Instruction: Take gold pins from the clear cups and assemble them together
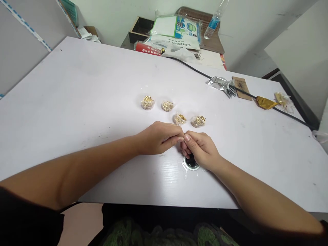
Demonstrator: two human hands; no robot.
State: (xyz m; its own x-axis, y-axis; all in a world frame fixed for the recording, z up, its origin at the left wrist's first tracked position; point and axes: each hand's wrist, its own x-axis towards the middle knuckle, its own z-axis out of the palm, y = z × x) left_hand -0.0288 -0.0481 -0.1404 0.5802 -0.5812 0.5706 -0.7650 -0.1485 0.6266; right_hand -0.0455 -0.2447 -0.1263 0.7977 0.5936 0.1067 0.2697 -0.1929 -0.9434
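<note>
My left hand (161,138) and my right hand (202,148) meet fingertip to fingertip over the white table. Both are closed in a pinch, and whatever sits between the fingers is too small or hidden to name. Beneath my right hand lies a round black disc with a white rim (191,162), partly covered by the fingers. Just beyond the hands stand small clear cups of gold-coloured metal pins: a far left cup (147,103), a second cup (167,106), a third cup (179,119) and a right cup (198,121).
A black cable (194,69) runs along the table's far right edge, past silver foil (222,83), cardboard (241,88) and gold foil (265,102). Behind the table are a black box (140,30), plastic packaging (176,29) and a water bottle (213,25).
</note>
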